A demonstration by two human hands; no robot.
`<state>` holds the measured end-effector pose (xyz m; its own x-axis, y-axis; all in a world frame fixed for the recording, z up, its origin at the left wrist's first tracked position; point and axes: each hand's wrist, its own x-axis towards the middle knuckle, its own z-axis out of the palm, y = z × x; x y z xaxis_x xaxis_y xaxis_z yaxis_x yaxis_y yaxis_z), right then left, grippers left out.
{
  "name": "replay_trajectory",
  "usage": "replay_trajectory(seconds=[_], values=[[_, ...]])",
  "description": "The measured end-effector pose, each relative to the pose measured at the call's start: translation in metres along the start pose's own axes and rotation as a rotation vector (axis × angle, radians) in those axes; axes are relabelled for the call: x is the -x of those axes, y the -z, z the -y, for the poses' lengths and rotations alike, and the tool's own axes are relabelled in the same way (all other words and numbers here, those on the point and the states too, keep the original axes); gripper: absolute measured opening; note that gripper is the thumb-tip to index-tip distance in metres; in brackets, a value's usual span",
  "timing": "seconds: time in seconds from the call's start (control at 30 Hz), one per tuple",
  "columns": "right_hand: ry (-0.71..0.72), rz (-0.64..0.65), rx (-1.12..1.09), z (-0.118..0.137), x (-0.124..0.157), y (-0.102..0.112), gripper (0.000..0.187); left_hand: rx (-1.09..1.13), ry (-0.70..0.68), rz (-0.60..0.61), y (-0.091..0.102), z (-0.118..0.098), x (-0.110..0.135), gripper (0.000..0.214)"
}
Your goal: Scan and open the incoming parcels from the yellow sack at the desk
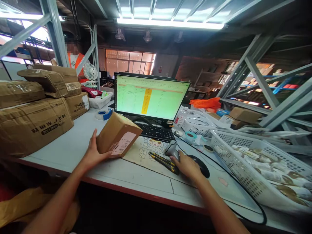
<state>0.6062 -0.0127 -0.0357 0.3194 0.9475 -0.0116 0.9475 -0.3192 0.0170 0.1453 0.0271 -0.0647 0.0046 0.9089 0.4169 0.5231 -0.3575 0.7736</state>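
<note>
My left hand (94,152) grips a brown cardboard box (107,133) at its lower left, thumb along the bottom edge. The box is tilted, and a white shipping label (124,143) on its front faces me. My right hand (187,165) is closed round the handle of a grey barcode scanner (172,150), whose head points left toward the box. Two black-and-yellow utility knives (163,162) lie on the desk mat (138,152) just left of that hand. A black mouse (201,166) sits right beside it, partly hidden by the hand.
A monitor (151,97) showing a spreadsheet stands behind a black keyboard (156,132). Large cartons (36,126) are stacked at left, near a blue tape dispenser (104,114). At right, a white basket (239,172) holds wrapped packets; a black cable (234,185) runs beside it. A person (78,61) stands behind.
</note>
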Motion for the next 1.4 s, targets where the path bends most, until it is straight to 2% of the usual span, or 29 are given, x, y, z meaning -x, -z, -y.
replay_trajectory(seconds=[0.07,0.13,0.17,0.2,0.23,0.3,0.37,0.43,0.57,0.73,0.83,0.9,1.0,1.1,1.17,1.27,1.4], values=[[-0.007,-0.035,-0.024,0.002,-0.007,0.015,0.067,-0.098,-0.009,0.04,0.027,-0.019,-0.011,0.13],[-0.008,-0.186,-0.066,0.011,-0.022,0.034,0.06,-0.183,-0.063,0.133,0.043,-0.032,-0.025,0.122],[0.0,-0.271,-0.087,0.018,-0.033,0.042,0.057,-0.199,-0.095,0.171,0.045,-0.036,-0.031,0.119],[0.028,-0.311,-0.101,0.026,-0.046,0.048,0.054,-0.187,-0.122,0.189,0.042,-0.037,-0.036,0.119],[0.073,-0.283,-0.1,0.034,-0.061,0.052,0.053,-0.15,-0.141,0.182,0.036,-0.035,-0.039,0.121],[0.152,-0.158,-0.087,0.049,-0.089,0.053,0.051,-0.025,-0.139,0.103,0.019,-0.026,-0.035,0.13],[0.183,-0.057,-0.077,0.061,-0.113,0.048,0.049,0.119,-0.087,0.027,0.001,-0.012,-0.02,0.139],[0.159,-0.017,-0.062,0.068,-0.128,0.041,0.047,0.232,0.009,0.038,-0.013,0.002,-0.003,0.142],[0.084,0.051,-0.002,0.073,-0.141,0.029,0.039,0.327,0.159,0.163,-0.023,0.015,0.019,0.136],[0.114,0.086,0.052,0.075,-0.146,0.029,0.04,0.351,0.157,0.163,-0.025,0.015,0.018,0.137],[0.176,0.109,0.065,0.081,-0.141,0.04,0.04,0.384,0.178,0.166,-0.026,0.014,0.017,0.139],[0.227,0.103,0.07,0.087,-0.128,0.047,0.042,0.419,0.18,0.171,-0.027,0.012,0.017,0.141],[0.348,0.147,0.07,0.093,-0.087,0.048,0.042,0.446,0.153,0.167,-0.029,0.008,0.018,0.146],[0.453,0.212,0.067,0.09,-0.037,0.035,0.045,0.458,0.133,0.142,-0.029,0.006,0.017,0.146],[0.475,0.192,0.052,0.084,-0.012,0.025,0.041,0.464,0.137,0.147,-0.027,0.007,0.017,0.141],[0.449,0.138,-0.01,0.078,0.001,0.015,0.03,0.458,0.167,0.289,-0.019,0.011,0.018,0.122],[0.434,0.1,-0.168,0.079,-0.012,0.02,0.034,0.401,0.196,0.574,-0.008,0.012,0.018,0.089]])
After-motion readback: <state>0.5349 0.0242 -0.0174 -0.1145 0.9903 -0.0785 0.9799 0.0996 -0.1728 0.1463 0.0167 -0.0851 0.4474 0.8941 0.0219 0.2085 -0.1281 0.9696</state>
